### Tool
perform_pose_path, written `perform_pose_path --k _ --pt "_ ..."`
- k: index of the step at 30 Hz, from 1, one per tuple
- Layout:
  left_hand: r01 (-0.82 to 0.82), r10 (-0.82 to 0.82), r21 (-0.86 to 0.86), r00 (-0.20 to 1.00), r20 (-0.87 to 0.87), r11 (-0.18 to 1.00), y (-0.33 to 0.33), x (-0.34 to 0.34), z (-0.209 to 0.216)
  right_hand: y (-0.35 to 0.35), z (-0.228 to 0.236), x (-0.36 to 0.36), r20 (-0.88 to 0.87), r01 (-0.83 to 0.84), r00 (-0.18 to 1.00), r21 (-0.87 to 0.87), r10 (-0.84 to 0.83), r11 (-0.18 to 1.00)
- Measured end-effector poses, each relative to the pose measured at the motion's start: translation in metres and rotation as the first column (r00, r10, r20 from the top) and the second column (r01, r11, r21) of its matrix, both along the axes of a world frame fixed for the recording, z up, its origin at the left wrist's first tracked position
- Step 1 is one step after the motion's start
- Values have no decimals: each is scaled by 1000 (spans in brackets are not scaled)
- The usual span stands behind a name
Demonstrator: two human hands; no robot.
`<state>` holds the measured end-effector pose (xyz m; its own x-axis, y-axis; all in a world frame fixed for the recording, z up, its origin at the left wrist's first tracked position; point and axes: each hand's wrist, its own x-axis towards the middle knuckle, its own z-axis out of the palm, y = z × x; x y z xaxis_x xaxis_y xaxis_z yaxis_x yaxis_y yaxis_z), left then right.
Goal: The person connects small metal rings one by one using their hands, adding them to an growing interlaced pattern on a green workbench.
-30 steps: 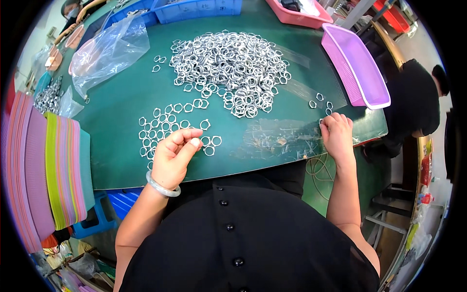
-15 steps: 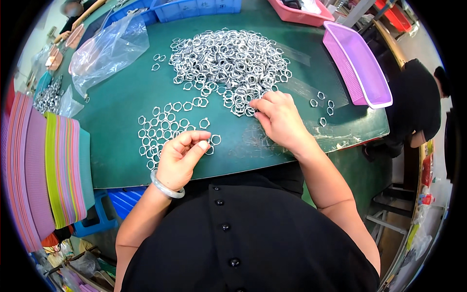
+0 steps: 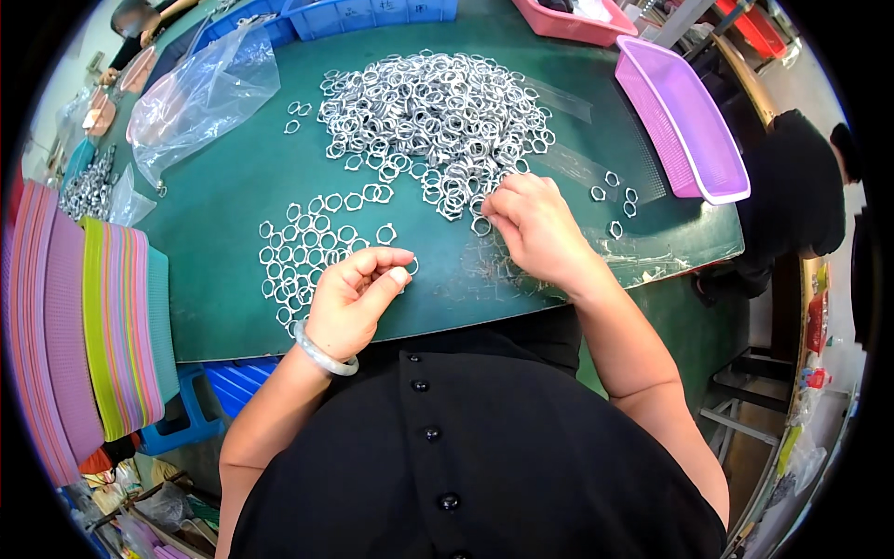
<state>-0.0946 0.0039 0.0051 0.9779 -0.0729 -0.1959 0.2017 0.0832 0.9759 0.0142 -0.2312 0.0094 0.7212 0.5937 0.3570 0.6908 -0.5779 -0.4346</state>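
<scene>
Right hand (image 3: 540, 233), fingers bent, at heaped silvery metal rings (image 3: 433, 116); left hand (image 3: 349, 300), fingers curled, both grasps unclear

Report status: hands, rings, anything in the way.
Right hand at near edge of ring pile. Left hand by spread-out rings, any grip unclear. Purple basket off right, apart from both hands.

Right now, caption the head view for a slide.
Right hand at the near edge of a ring heap, left hand by loose rings, over a green table.
</scene>
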Motion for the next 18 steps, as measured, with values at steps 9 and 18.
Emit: perform_pose_path --k 9,18 --pt "14 -13 68 1000 -7 998 -3 0 0 -1 -2 -4 -31 -109 994 -162 106 981" --pt "61 -107 182 961 255 981 -23 11 5 18 13 -27 -824 270 301 557 481 786"
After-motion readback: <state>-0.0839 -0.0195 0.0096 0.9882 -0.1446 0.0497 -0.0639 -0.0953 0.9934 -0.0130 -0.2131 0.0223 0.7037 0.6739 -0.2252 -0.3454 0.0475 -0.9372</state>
